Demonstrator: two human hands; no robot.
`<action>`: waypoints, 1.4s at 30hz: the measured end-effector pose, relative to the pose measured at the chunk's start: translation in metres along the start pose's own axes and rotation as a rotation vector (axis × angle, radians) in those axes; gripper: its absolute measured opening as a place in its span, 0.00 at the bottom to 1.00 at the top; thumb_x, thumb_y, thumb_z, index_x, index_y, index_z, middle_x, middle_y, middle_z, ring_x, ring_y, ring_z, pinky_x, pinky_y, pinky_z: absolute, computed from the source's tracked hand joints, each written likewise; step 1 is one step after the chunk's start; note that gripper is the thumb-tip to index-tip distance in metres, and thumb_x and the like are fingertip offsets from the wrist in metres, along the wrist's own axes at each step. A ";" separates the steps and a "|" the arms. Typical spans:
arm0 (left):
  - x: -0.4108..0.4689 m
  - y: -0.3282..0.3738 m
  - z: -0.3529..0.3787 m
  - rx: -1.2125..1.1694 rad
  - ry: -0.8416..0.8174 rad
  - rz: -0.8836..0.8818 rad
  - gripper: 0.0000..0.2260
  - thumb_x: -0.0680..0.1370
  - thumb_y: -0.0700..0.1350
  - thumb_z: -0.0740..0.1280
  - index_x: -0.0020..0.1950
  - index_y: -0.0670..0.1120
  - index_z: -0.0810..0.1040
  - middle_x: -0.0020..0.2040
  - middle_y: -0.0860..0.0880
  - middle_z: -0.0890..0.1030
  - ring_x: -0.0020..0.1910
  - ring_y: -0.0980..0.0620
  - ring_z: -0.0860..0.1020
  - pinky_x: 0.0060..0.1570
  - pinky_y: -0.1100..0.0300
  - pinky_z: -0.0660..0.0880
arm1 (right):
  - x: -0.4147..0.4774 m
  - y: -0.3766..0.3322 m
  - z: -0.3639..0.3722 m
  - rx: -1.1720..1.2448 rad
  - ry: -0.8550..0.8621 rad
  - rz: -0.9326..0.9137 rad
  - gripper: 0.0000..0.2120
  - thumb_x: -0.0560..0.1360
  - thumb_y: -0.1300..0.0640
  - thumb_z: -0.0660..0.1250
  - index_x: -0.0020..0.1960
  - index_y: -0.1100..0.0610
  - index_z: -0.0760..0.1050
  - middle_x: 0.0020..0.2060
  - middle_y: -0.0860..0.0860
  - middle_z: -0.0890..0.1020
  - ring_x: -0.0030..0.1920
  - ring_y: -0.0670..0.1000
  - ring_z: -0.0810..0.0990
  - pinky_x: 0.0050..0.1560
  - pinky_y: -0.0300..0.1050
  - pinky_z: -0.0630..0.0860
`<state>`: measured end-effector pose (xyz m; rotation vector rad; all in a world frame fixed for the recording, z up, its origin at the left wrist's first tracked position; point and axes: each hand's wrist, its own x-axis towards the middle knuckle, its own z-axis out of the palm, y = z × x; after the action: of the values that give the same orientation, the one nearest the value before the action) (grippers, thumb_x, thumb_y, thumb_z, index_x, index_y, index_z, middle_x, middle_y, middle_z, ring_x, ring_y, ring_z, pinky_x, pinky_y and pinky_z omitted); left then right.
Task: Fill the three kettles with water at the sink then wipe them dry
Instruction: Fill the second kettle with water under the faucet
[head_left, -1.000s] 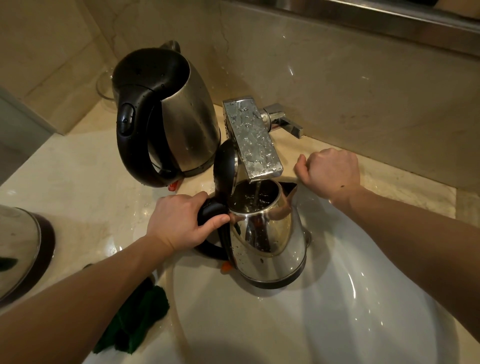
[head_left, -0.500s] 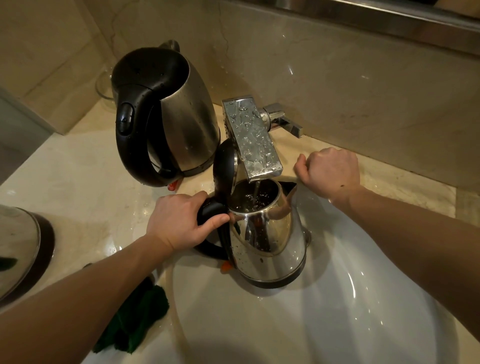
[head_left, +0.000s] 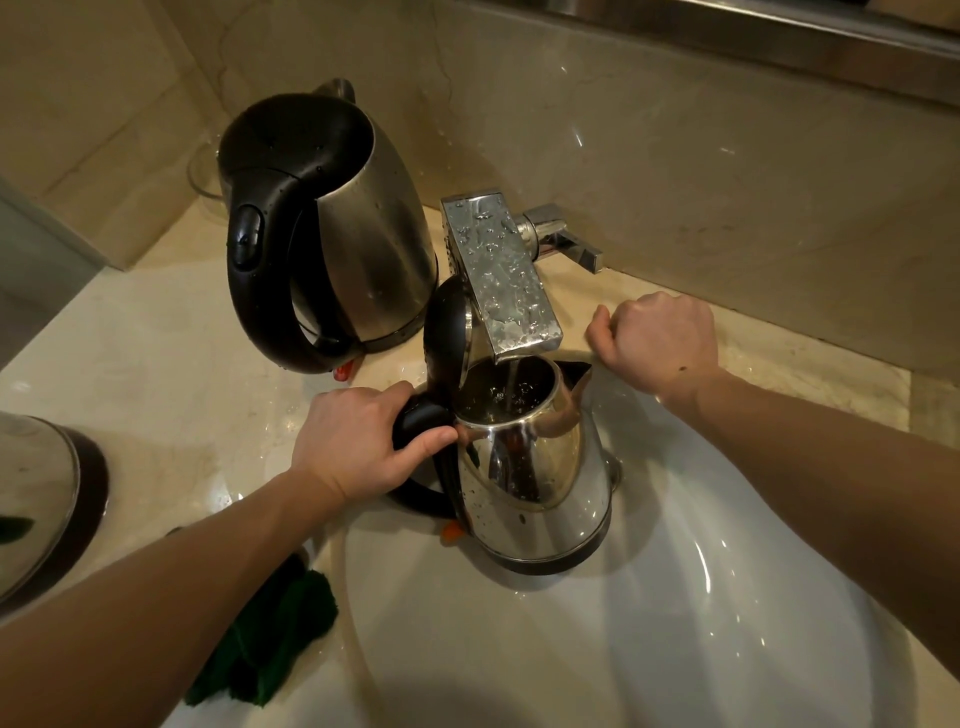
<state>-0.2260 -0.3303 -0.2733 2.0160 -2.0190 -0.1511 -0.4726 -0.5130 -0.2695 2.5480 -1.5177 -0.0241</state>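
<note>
A shiny steel kettle (head_left: 535, 488) stands in the white sink basin (head_left: 675, 623) with its black lid flipped up. Water runs from the wet square faucet (head_left: 501, 278) into its open mouth. My left hand (head_left: 358, 441) grips the kettle's black handle. My right hand (head_left: 657, 340) is curled into a fist on the counter behind the sink's rim, holding nothing. A taller steel kettle (head_left: 332, 228) with a black lid and handle stands on the counter at the back left. A third kettle (head_left: 36, 499) shows partly at the left edge.
A dark green cloth (head_left: 270, 639) lies on the marble counter (head_left: 156, 374) at the sink's front left. The faucet lever (head_left: 569, 247) sticks out to the right against the marble wall. A glass object sits behind the tall kettle.
</note>
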 end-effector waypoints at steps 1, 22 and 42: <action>0.000 0.000 0.000 0.001 0.001 0.001 0.36 0.73 0.74 0.43 0.42 0.47 0.77 0.26 0.53 0.72 0.23 0.53 0.70 0.26 0.59 0.71 | 0.000 0.000 0.000 -0.001 0.000 0.001 0.26 0.80 0.46 0.49 0.25 0.56 0.63 0.24 0.52 0.69 0.27 0.55 0.72 0.33 0.42 0.67; 0.000 -0.001 -0.001 0.007 0.003 -0.001 0.35 0.74 0.74 0.43 0.42 0.48 0.77 0.26 0.53 0.71 0.23 0.53 0.70 0.27 0.58 0.72 | 0.000 0.001 -0.001 0.018 -0.001 0.002 0.26 0.80 0.46 0.48 0.25 0.55 0.62 0.24 0.53 0.69 0.27 0.55 0.72 0.34 0.43 0.70; 0.000 0.000 0.000 0.008 -0.016 -0.010 0.37 0.73 0.74 0.42 0.42 0.47 0.77 0.25 0.53 0.71 0.23 0.54 0.69 0.27 0.60 0.70 | 0.000 0.000 -0.001 0.011 0.000 -0.001 0.26 0.80 0.47 0.50 0.25 0.56 0.61 0.23 0.52 0.67 0.27 0.56 0.72 0.32 0.43 0.65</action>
<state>-0.2259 -0.3307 -0.2732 2.0366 -2.0219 -0.1625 -0.4721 -0.5128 -0.2685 2.5574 -1.5212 -0.0161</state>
